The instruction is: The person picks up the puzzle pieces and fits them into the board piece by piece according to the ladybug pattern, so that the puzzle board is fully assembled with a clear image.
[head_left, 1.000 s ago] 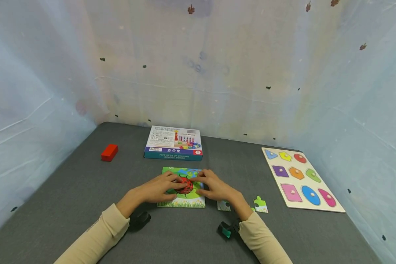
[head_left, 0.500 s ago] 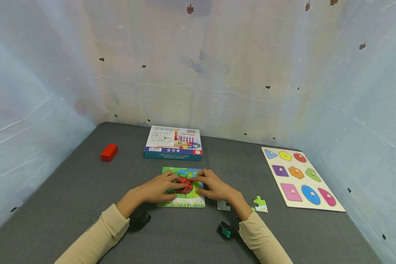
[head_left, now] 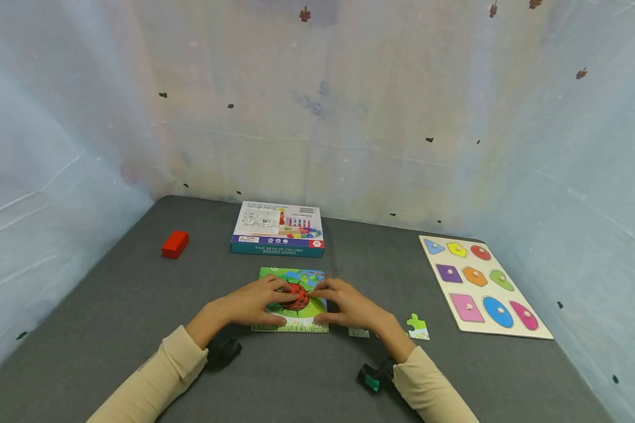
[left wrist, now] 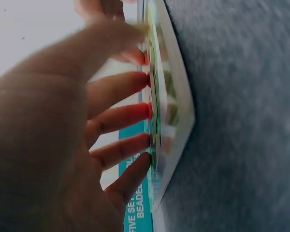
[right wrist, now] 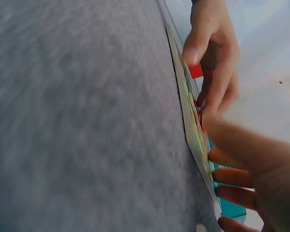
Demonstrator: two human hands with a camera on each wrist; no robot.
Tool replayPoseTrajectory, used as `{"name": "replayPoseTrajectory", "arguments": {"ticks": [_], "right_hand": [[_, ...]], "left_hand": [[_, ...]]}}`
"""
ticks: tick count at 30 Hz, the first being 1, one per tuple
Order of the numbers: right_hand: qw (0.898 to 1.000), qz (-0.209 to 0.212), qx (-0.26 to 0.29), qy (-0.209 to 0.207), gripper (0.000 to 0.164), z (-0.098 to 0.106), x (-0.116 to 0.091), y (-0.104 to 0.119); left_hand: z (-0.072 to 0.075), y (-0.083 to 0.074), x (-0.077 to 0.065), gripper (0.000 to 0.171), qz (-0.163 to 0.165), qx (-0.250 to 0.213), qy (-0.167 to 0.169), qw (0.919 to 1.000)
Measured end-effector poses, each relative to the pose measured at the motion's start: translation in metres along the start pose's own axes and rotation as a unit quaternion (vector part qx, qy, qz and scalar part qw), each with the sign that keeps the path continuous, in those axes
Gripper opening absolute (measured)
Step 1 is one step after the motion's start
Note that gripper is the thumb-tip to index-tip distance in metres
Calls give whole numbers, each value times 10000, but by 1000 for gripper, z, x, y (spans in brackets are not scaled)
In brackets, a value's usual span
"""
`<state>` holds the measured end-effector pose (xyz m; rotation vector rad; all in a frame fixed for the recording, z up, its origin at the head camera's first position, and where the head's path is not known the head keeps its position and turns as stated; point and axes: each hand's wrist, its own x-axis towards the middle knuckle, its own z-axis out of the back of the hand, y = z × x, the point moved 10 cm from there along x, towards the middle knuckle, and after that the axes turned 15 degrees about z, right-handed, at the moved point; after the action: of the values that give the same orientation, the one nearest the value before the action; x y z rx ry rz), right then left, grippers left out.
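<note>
A jigsaw puzzle (head_left: 296, 327) with a red ladybug on green lies flat in its tray in front of me. My left hand (head_left: 251, 301) rests on its left part, its fingertips (left wrist: 141, 112) touching the surface. My right hand (head_left: 351, 305) spreads over the right edge, with its thumb near the lower right corner and index finger by the ladybug. In the right wrist view its fingers (right wrist: 234, 178) are at the puzzle's edge. Parts of the picture are hidden under both hands.
Loose jigsaw pieces lie to the right, one green and white (head_left: 418, 328) and one greyish (head_left: 358, 333) partly behind my right hand. Behind the puzzle sits a beaded-boxes carton (head_left: 277, 229). A red block (head_left: 176, 244) is at left, a pegged shape board (head_left: 481, 288) at right.
My right hand has shifted slightly toward me, its thumb and fingers lower on the puzzle. The left hand has stayed where it was.
</note>
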<state>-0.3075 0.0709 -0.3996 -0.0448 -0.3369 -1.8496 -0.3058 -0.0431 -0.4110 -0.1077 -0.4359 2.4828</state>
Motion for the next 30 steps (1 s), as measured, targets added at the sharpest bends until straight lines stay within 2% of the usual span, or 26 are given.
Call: {"name": "replayPoseTrajectory", "arguments": {"ticks": [3,7,10,14,18,21,27,30], "right_hand": [[9998,-114,155,81,64,-1,-4,0],[9997,-124,135,188,77,-3,-6,1],[9996,-160,85,207,77,-3,-6,0],[9994,-264,12,217,72,-3,-7,-2],[9992,-314,-124,234,70,-2,-6,-3],[9989,-341,-203,262,69,0,-5,-3],[9988,-344,-194,280,68,0,-6,-5],[9990,-356,-61,259,69,-1,-7,-7]], "left_hand": [[1,1,-1,68,1,-102,122,9999],[1,6,-4,77,168,-336,384,9986],[0,9,-5,79,310,-430,559,9970],[0,9,-7,73,269,-480,682,9962],[3,11,-7,66,380,-552,677,9955],[6,12,-7,65,444,-486,523,9965],[8,15,-11,71,492,-302,504,9971],[10,18,-12,76,482,-349,504,9970]]}}
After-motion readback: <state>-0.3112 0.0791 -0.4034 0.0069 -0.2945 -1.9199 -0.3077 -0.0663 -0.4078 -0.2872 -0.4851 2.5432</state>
